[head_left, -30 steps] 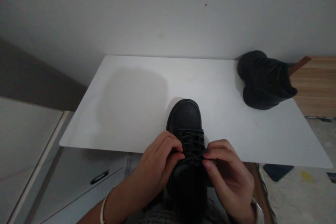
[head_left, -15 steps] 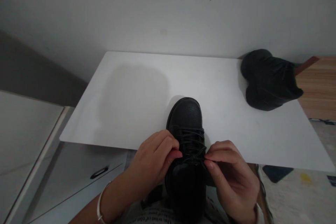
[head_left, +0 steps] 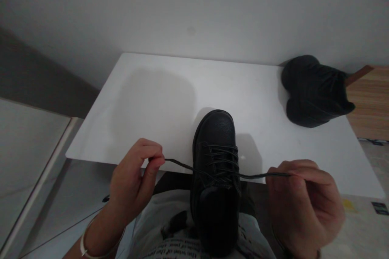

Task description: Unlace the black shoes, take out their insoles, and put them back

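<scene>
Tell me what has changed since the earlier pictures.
The left hand has moved left and the right hand right, away from the black shoe, each pinching black lace now drawn out sideways. The shoe stays toe-forward between them; the black footwear remains at the white table's right end.

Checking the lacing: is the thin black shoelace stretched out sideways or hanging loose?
Stretched out: the thin black shoelace runs from the round-toed black shoe to the left hand and the right hand.
</scene>
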`<state>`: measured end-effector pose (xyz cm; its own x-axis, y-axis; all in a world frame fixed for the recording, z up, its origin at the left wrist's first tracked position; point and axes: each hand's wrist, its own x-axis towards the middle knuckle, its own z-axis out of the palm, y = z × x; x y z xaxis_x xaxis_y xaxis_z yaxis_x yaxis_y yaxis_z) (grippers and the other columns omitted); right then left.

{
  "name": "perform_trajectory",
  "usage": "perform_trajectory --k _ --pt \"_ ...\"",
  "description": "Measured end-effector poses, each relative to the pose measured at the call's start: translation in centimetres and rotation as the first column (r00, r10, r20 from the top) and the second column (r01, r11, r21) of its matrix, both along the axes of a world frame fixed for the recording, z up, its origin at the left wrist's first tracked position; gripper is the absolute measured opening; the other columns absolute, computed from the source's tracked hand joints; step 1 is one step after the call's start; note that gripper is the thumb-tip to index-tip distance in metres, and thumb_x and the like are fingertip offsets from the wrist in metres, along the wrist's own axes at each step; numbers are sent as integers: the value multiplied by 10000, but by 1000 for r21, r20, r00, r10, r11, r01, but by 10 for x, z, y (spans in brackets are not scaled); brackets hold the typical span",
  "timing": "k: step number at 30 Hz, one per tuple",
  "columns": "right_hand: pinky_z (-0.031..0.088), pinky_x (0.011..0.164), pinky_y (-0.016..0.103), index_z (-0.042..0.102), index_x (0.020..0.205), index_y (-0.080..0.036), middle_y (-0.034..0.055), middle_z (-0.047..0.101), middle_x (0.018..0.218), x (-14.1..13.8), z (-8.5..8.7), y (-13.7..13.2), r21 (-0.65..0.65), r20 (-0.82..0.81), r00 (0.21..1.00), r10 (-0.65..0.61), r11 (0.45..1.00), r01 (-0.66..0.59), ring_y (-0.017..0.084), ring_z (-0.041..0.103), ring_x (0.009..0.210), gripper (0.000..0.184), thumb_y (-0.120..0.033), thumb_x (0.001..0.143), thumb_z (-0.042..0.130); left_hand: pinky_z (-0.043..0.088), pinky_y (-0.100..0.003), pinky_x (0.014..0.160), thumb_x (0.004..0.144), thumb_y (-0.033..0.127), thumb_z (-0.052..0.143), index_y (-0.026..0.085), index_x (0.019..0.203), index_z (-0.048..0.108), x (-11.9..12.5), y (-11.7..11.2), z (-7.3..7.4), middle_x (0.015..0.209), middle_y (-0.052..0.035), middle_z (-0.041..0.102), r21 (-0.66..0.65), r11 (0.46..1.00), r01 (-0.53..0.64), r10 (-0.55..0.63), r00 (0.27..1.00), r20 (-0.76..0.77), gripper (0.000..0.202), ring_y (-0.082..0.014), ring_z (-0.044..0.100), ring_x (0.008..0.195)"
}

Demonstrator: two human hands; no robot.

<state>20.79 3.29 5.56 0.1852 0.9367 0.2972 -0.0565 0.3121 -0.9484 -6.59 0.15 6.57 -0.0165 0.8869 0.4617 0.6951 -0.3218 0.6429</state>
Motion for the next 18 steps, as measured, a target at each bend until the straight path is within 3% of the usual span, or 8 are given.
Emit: perform_trajectory --k 2,4,7,9,11,13,16,18 --pt "381 502 303 677 933 -209 35 511 823 4 3 2 13 -55 998 40 999 -40 168 499 667 100 -151 949 597 474 -284 654 981 99 512 202 956 578 -7 -5 0 816 -27 589 -31 996 78 -76 995 68 125 -153 575 758" --pt "390 514 313 681 911 -203 29 493 790 10 6 3 15 -74 988 133 991 -133 166 481 650 95 -209 958 598 480 -296 621 990 130 516 203 959 595 -10 -9 4 788 -34 601 -66 968 240 -226 958 175 113 -163 581 734" --pt "427 549 330 678 861 -204 30 505 738 18 5 3 -20 -70 938 341 939 -343 177 494 664 282 -381 1013 520 499 -334 612 1029 304 503 204 937 632 -10 -12 11 753 -53 627 -114 868 483 -426 842 331 188 -179 597 698" --pt "445 565 342 670 845 -206 29 522 691 22 3 3 -31 -64 882 468 882 -470 182 510 654 384 -456 1035 450 502 -351 613 1039 410 465 208 898 652 -8 -12 14 721 -57 633 -125 824 553 -467 787 402 309 -178 599 669" --pt "453 573 350 671 875 -204 34 543 684 23 2 2 -29 -41 853 520 853 -521 190 533 660 388 -455 1043 427 494 -343 593 1042 419 456 214 897 663 -3 -9 15 700 -51 627 -101 843 529 -436 780 449 326 -173 592 650" --pt "457 585 355 677 932 -205 47 571 727 22 5 1 -37 30 858 512 859 -511 201 559 692 325 -403 1043 445 491 -321 580 1032 324 511 226 977 667 2 -4 16 735 -44 636 -70 890 450 -378 816 437 193 -168 594 672" --pt "479 609 367 679 1017 -214 67 599 822 18 17 -1 -30 248 834 492 865 -501 214 592 747 199 -300 1020 499 522 -296 638 977 140 582 242 1125 654 15 6 23 843 -35 670 -56 912 406 -387 898 212 193 -158 609 756" --pt "503 627 365 671 1049 -227 72 603 883 12 26 -2 -7 440 772 460 861 -509 217 605 785 121 -239 972 579 536 -297 707 956 124 612 227 1124 664 25 11 28 884 -32 682 -69 904 421 -421 907 17 203 -156 603 800"
